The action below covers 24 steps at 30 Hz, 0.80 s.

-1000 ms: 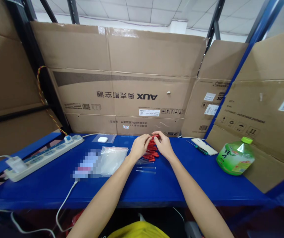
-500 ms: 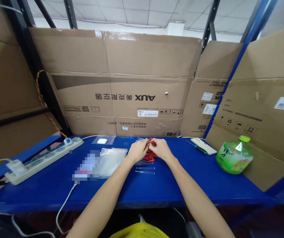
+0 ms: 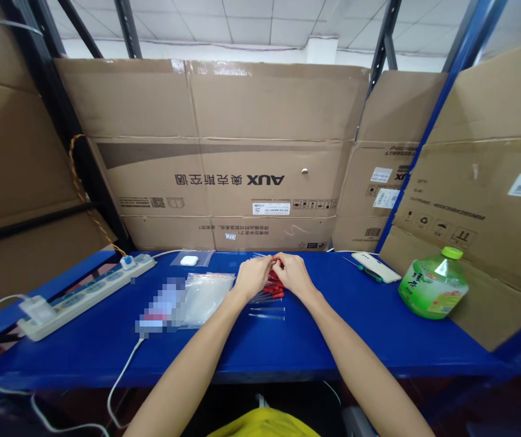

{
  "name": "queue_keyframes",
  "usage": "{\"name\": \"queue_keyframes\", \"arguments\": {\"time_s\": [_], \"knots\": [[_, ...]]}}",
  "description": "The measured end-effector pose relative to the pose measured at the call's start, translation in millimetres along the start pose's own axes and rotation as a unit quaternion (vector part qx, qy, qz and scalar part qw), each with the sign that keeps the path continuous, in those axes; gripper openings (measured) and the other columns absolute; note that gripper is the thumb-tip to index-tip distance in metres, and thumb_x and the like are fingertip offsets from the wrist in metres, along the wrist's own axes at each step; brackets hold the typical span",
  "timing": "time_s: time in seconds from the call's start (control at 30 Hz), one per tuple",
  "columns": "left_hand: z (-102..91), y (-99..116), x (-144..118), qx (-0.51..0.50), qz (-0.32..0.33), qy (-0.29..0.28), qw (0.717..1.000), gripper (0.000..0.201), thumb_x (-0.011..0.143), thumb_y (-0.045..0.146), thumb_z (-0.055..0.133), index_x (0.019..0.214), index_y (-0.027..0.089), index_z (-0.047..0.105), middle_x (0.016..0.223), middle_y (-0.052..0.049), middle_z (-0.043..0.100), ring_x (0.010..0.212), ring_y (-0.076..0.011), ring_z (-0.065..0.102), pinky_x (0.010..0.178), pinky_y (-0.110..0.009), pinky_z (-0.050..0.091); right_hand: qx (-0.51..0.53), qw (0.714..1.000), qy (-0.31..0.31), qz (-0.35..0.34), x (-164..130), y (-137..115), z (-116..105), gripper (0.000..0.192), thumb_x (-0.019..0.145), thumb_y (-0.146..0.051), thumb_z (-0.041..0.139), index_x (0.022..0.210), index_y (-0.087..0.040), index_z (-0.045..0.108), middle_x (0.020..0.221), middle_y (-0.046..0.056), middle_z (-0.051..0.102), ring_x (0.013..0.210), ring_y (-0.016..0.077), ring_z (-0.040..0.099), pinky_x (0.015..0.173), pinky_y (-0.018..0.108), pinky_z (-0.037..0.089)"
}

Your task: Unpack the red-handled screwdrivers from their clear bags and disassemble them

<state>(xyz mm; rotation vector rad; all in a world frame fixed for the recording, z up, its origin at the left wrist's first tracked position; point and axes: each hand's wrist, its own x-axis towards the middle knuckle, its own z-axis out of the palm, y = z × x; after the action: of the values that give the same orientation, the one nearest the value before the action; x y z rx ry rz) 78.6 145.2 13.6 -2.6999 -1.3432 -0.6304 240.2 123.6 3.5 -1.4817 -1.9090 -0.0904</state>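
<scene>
Both hands meet over the pile of red-handled screwdrivers [image 3: 273,284] at the middle of the blue table [image 3: 333,340]. The left hand [image 3: 253,276] and right hand [image 3: 293,273] pinch narrowly on one red screwdriver [image 3: 278,263] between their fingertips, lifted just above the pile. It looks like a sorting or bagging step; next calls for a steady grip and a reach toward the clear bags [image 3: 205,294] just to the left.

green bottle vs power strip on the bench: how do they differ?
The green bottle sits at the right end of the blue bench; the power strip lies at the left. The bottle is squat, rounded, translucent green with a label; the strip is long, flat, pale, with a cable attached. Neither is near the hands.
</scene>
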Motion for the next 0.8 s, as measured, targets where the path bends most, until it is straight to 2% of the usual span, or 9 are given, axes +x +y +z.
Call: {"name": "queue_keyframes", "arguments": {"time_s": [0.17, 0.3, 0.4, 0.5, 0.53, 0.67, 0.8], "knots": [[1.2, 0.2, -1.0, -0.033, 0.030, 0.027, 0.999, 0.033, 0.105, 0.037, 0.033, 0.103, 0.025, 0.063, 0.098, -0.006, 0.075, 0.087, -0.0211, 0.070, 0.066, -0.025, 0.038, 0.050, 0.998, 0.034, -0.013, 1.9, 8.6, 0.0, 0.022, 0.086, -0.013, 0.048, 0.085, -0.020, 0.069, 0.086, 0.007, 0.072, 0.078, 0.0202, 0.064, 0.073, 0.028, 0.041], [0.4, -3.9, 2.0, -0.102, 0.020, 0.046, 0.994, 0.037, 0.106, 0.041, 0.030, 0.098, 0.025, 0.062, 0.085, -0.002, 0.071, 0.079, -0.0186, 0.067, 0.066, -0.024, 0.037, 0.203, 0.979, 0.023, 0.000, 5.2, 23.2, -5.4, 0.024, 0.087, -0.017, 0.042, 0.082, -0.020, 0.065, 0.076, 0.002, 0.067, 0.067, 0.0161, 0.060, 0.066, 0.025, 0.042], [-3.4, -9.0, 3.4, -0.164, 0.031, 0.055, 0.984, 0.040, 0.106, 0.042, 0.027, 0.097, 0.024, 0.062, 0.080, -0.001, 0.069, 0.078, -0.0171, 0.065, 0.069, -0.024, 0.039, 0.271, 0.961, 0.038, 0.039, 7.1, 39.4, -11.2, 0.027, 0.090, -0.024, 0.038, 0.093, -0.020, 0.065, 0.071, -0.001, 0.062, 0.062, 0.0145, 0.057, 0.062, 0.024, 0.043], [-8.2, -12.1, 1.5, -0.175, 0.080, 0.038, 0.981, 0.038, 0.105, 0.043, 0.033, 0.100, 0.024, 0.065, 0.090, -0.002, 0.071, 0.085, -0.0174, 0.065, 0.075, -0.024, 0.042, 0.208, 0.975, 0.057, 0.056, 6.5, 57.4, -16.2, 0.032, 0.092, -0.028, 0.044, 0.117, -0.020, 0.060, 0.078, -0.002, 0.065, 0.060, 0.0139, 0.055, 0.063, 0.024, 0.042], [-9.8, -12.6, 0.3, -0.171, 0.099, 0.027, 0.980, 0.037, 0.104, 0.043, 0.036, 0.101, 0.024, 0.067, 0.095, -0.003, 0.072, 0.088, -0.0178, 0.066, 0.077, -0.025, 0.042, 0.175, 0.981, 0.054, 0.060, 5.8, 63.2, -17.4, 0.033, 0.090, -0.028, 0.048, 0.120, -0.019, 0.058, 0.080, -0.001, 0.067, 0.060, 0.0140, 0.055, 0.064, 0.025, 0.042], [-16.5, -12.6, -3.9, -0.177, 0.155, -0.018, 0.972, 0.028, 0.100, 0.040, 0.049, 0.102, 0.023, 0.072, 0.102, -0.005, 0.072, 0.093, -0.0185, 0.066, 0.080, -0.026, 0.044, 0.062, 0.993, 0.004, 0.099, 2.2, 83.5, -20.0, 0.020, 0.087, -0.027, 0.058, 0.105, -0.021, 0.064, 0.084, 0.001, 0.073, 0.071, 0.0162, 0.062, 0.069, 0.025, 0.041], [-21.8, -9.0, -7.3, -0.202, 0.179, -0.104, 0.957, 0.016, 0.091, 0.035, 0.065, 0.093, 0.023, 0.075, 0.096, -0.004, 0.075, 0.088, -0.0182, 0.068, 0.077, -0.026, 0.044, -0.003, 0.992, -0.035, 0.124, -0.1, 95.8, -21.2, 0.013, 0.085, -0.032, 0.065, 0.088, -0.022, 0.073, 0.087, 0.004, 0.074, 0.079, 0.0181, 0.065, 0.072, 0.026, 0.042]]}}
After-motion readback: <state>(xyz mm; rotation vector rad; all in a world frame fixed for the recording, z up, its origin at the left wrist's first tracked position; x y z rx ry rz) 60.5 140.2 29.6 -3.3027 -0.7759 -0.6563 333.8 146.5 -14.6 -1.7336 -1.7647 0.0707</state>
